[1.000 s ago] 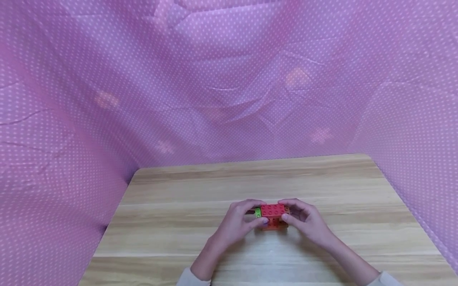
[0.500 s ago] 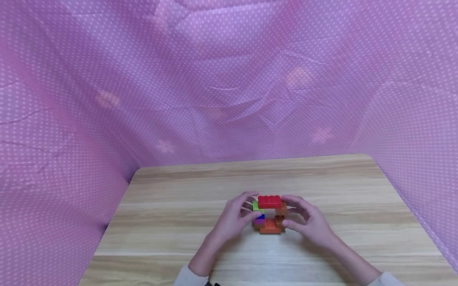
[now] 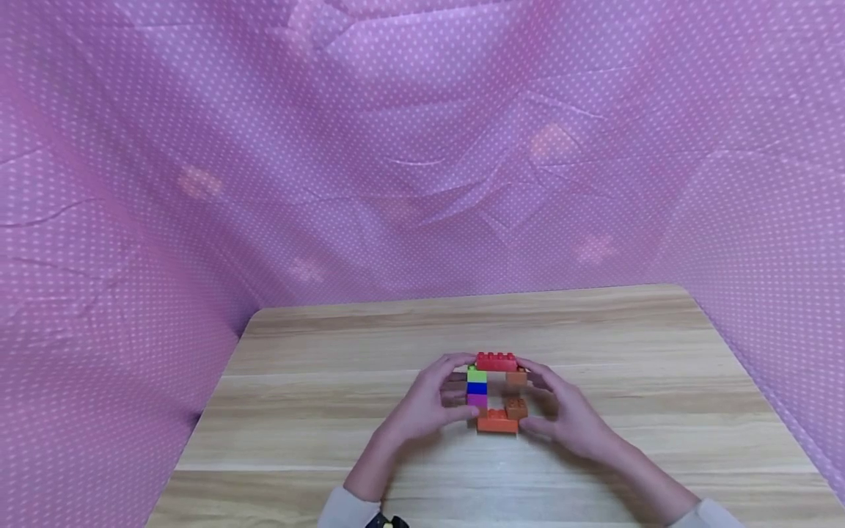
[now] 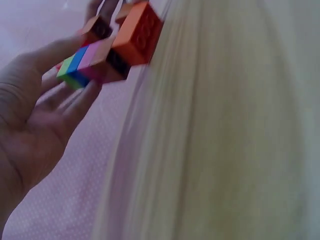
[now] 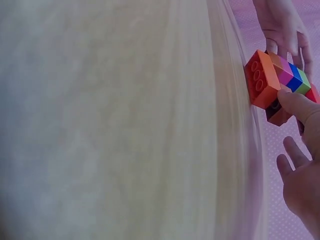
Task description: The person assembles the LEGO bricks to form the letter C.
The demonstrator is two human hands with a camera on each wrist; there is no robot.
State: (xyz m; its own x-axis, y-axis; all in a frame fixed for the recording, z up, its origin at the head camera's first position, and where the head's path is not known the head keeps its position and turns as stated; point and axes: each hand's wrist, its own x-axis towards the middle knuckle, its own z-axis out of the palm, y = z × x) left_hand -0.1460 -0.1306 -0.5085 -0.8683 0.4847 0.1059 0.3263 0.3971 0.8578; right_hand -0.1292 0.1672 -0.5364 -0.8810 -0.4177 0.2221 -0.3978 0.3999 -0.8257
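Both hands hold a ring-shaped toy brick structure above the table, its open middle facing the head camera. A red brick point(image 3: 496, 362) spans its top and an orange brick point(image 3: 498, 422) its bottom. On the left side, green point(image 3: 477, 375), blue point(image 3: 477, 388) and pink point(image 3: 477, 400) bricks are stacked, gripped by the left hand point(image 3: 429, 396) between thumb and fingers. Brown bricks point(image 3: 516, 408) form the right side, with a gap between upper and lower ones. There the right hand point(image 3: 574, 414) holds on, its thumb point(image 5: 295, 102) against the lower brown brick. The orange brick's hollow underside point(image 4: 145, 35) shows in the left wrist view.
Beneath the hands lies a wood-grain table point(image 3: 330, 411) with rounded far corners. Pink-purple dotted cloth point(image 3: 422, 183) hangs around its back and sides. Part of a dark object point(image 3: 388, 521) shows at the left sleeve.
The brick structure has tilted, its red top going away and upward, so its front and open middle now show. Both hands have turned with it and keep their hold.
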